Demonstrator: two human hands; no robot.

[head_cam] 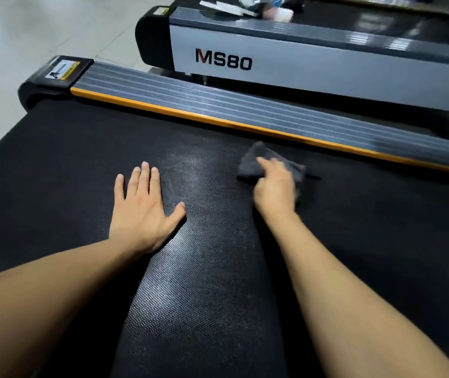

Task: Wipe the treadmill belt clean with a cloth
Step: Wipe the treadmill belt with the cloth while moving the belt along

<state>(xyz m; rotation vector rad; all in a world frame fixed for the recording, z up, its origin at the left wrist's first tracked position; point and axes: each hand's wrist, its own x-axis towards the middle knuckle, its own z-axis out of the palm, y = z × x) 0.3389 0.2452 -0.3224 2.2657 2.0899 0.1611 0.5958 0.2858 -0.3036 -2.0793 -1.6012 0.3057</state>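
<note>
Right hand (275,184) fingers curled gripping the cloth (253,166), left hand (144,203) flat, fingers spread on the belt (217,268) — I'd overlap strokes toward the far rail (217,110).

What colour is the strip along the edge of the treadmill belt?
Orange strip, seen clearly in the head view.

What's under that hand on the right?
A crumpled dark grey cloth lies under the right hand, on the black textured treadmill belt. The cloth's middle and the belt beneath are covered.

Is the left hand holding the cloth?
No, the left hand lies flat and empty on the treadmill belt, while the right hand grips the grey cloth.
</note>
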